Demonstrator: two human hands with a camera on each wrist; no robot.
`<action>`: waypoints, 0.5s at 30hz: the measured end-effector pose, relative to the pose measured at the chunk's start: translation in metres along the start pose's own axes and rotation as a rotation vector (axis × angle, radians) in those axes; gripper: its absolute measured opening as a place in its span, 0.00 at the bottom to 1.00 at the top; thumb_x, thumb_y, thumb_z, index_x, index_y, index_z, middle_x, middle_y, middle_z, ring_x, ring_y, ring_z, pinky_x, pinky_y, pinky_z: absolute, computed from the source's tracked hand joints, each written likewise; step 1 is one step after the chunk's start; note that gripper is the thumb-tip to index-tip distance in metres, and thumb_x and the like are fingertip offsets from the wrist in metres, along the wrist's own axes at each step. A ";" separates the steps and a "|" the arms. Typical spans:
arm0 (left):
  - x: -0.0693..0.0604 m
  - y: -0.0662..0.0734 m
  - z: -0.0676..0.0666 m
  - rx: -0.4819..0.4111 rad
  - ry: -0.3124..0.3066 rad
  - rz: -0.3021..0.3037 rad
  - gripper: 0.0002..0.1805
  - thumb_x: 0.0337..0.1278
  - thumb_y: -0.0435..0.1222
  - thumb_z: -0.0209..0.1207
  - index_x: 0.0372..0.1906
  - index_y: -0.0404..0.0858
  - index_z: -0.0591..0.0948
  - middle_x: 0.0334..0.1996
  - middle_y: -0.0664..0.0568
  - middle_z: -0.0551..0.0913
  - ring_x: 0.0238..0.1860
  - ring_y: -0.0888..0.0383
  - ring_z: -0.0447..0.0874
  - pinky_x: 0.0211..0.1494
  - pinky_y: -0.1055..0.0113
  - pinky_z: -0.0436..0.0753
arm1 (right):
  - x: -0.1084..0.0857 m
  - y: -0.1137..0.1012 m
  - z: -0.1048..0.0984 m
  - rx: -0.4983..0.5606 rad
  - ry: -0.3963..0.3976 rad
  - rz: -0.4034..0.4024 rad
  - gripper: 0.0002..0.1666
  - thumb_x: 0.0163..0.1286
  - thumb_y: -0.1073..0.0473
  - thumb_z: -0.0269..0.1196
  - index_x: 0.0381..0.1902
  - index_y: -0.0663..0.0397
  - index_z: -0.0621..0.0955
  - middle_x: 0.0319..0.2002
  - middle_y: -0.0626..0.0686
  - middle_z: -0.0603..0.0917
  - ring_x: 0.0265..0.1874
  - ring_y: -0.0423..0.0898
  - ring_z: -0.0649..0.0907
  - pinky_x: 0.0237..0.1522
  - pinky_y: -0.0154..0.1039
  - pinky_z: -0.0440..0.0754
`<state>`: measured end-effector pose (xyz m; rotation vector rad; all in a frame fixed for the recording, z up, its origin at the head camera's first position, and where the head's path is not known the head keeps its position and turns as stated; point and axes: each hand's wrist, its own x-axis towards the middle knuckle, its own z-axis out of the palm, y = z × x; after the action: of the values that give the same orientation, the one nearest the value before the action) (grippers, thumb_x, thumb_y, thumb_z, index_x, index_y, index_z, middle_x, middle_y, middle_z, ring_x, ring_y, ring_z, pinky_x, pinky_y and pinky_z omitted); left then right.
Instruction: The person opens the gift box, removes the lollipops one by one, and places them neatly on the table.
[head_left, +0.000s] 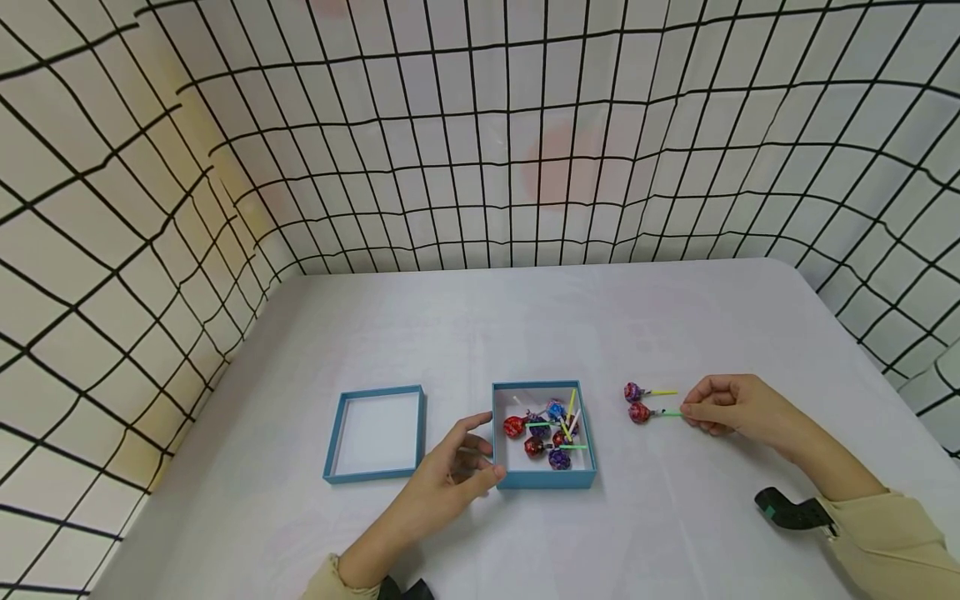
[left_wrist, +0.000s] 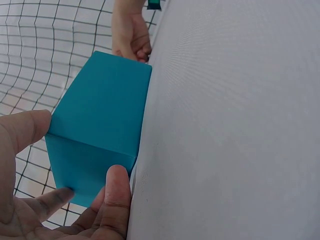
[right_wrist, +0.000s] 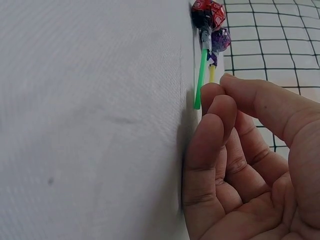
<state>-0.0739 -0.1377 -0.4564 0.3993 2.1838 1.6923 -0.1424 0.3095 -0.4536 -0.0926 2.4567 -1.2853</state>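
Observation:
Lollipops (head_left: 558, 458) with red, purple and blue wrappers lie in the open blue box (head_left: 546, 480). My left hand (head_left: 442, 487) is around the box's left side; in the left wrist view this hand (left_wrist: 82, 175) has fingertips against the outside of the blue box (left_wrist: 102, 100). Two more lollipops, one red with a green stick (head_left: 663, 413) and one purple with a yellow stick (head_left: 663, 392), lie right of the box. My right hand (head_left: 731, 407) is at their stick ends. The right wrist view has this hand's (right_wrist: 245, 155) fingers loosely curled beside the green stick (right_wrist: 201, 82), whose end shows free.
A blue-edged lid or tray (head_left: 375, 476) lies left of the box on the white-covered table (head_left: 465, 333). Black netting (head_left: 480, 158) over pale cloth rises behind and at both sides. Black devices (head_left: 791, 510) sit by both cuffs.

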 end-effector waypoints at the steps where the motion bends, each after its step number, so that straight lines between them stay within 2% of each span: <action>1: 0.000 0.000 0.000 0.000 0.001 0.001 0.38 0.75 0.40 0.66 0.83 0.46 0.64 0.61 0.36 0.77 0.52 0.52 0.83 0.49 0.71 0.88 | 0.000 0.000 0.000 -0.003 0.002 0.002 0.17 0.79 0.55 0.68 0.50 0.67 0.83 0.33 0.48 0.89 0.29 0.38 0.82 0.35 0.33 0.87; 9: 0.000 -0.001 0.000 0.009 0.002 0.005 0.38 0.76 0.40 0.66 0.83 0.46 0.64 0.60 0.37 0.78 0.52 0.53 0.83 0.49 0.71 0.88 | -0.003 -0.006 0.000 -0.032 0.021 0.006 0.17 0.78 0.54 0.69 0.49 0.65 0.83 0.31 0.47 0.88 0.29 0.38 0.81 0.34 0.33 0.86; 15: 0.000 0.000 0.000 0.009 0.002 0.004 0.38 0.75 0.40 0.66 0.83 0.46 0.64 0.60 0.37 0.78 0.51 0.53 0.84 0.49 0.71 0.87 | -0.009 -0.023 0.000 -0.091 0.038 -0.041 0.17 0.77 0.51 0.70 0.47 0.60 0.84 0.28 0.48 0.85 0.29 0.39 0.80 0.35 0.34 0.83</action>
<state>-0.0737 -0.1378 -0.4567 0.4043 2.1939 1.6864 -0.1365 0.2982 -0.4324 -0.1435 2.5583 -1.2025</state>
